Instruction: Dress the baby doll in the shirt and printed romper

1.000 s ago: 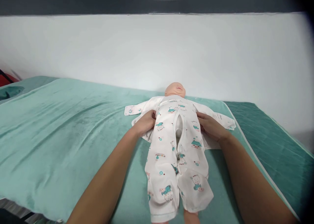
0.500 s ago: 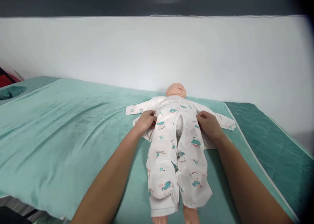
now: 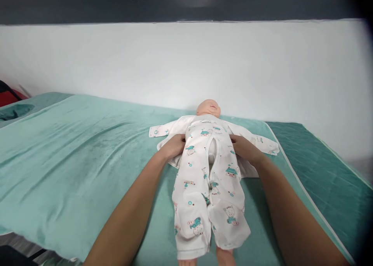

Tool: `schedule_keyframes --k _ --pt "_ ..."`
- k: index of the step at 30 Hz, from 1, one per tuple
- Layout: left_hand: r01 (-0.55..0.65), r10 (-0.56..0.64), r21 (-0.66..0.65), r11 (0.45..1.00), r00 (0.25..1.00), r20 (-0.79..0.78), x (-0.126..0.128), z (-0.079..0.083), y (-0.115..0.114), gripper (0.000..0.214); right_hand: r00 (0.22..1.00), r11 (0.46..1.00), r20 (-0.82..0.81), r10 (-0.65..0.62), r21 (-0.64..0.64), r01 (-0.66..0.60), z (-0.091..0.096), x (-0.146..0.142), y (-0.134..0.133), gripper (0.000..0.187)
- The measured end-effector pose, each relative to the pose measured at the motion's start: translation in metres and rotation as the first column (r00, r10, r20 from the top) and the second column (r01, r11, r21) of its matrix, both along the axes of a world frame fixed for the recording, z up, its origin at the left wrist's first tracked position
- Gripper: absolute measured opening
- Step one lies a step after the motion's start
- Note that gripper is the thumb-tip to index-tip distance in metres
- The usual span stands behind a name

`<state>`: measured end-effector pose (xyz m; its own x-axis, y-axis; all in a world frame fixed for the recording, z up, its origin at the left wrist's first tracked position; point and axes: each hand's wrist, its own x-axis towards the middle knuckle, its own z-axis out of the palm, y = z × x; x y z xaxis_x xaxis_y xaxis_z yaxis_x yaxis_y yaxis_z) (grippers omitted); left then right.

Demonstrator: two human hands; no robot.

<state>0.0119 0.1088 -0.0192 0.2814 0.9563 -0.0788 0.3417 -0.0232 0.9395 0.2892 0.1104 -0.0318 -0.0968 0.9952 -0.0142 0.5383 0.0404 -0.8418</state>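
Observation:
A baby doll (image 3: 208, 107) lies on its back, head toward the wall, its feet showing at the bottom of the head view. It wears a white long-sleeved baby top (image 3: 183, 123) with both sleeves spread out. White split-crotch baby pants (image 3: 190, 184), printed with teal houses and animals, reach up over its chest. My left hand (image 3: 174, 146) is closed at the left side edge of the pants, fingertips tucked out of sight. On the opposite edge my right hand (image 3: 244, 147) grips in the same way, its fingers mostly hidden behind the fabric.
A light green blanket (image 3: 87, 161) with some wrinkles covers the bed. Darker green quilted bedding (image 3: 317, 172) shows at the right. Behind the doll stands a white wall (image 3: 186, 64), with a dark bar (image 3: 186, 9) above. Something red (image 3: 10, 98) sits at the far left.
Both hands have slid slightly, their fingers tucking further in at the sides of the pants. The camera view has shifted a little; the doll lies as before.

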Motion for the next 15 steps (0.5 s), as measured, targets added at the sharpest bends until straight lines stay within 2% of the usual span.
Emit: schedule_keyframes --k 2,4,8,12,15 --pt "0.103 -0.099 -0.045 0.994 0.990 0.100 0.002 -0.004 0.000 0.018 0.999 0.999 -0.035 0.029 0.015 -0.029 0.000 0.001 -0.003 0.015" --pt "0.134 -0.107 -0.095 0.986 0.963 0.248 0.005 -0.007 -0.001 0.027 0.995 0.999 -0.089 0.038 0.030 -0.035 -0.001 0.000 -0.006 0.018" --pt "0.094 -0.017 -0.153 0.984 0.898 0.440 0.014 -0.006 -0.008 0.039 0.955 1.000 -0.295 -0.014 0.003 0.016 -0.005 -0.005 -0.015 0.025" --pt "0.032 0.101 -0.234 0.972 0.839 0.534 0.018 0.002 -0.013 0.037 0.823 0.996 -0.566 -0.060 -0.086 0.013 -0.008 -0.012 -0.020 0.032" --pt "0.004 0.161 -0.284 0.959 0.817 0.554 0.020 0.004 -0.013 0.031 0.756 0.995 -0.653 -0.050 -0.102 -0.022 -0.008 -0.014 -0.020 0.033"
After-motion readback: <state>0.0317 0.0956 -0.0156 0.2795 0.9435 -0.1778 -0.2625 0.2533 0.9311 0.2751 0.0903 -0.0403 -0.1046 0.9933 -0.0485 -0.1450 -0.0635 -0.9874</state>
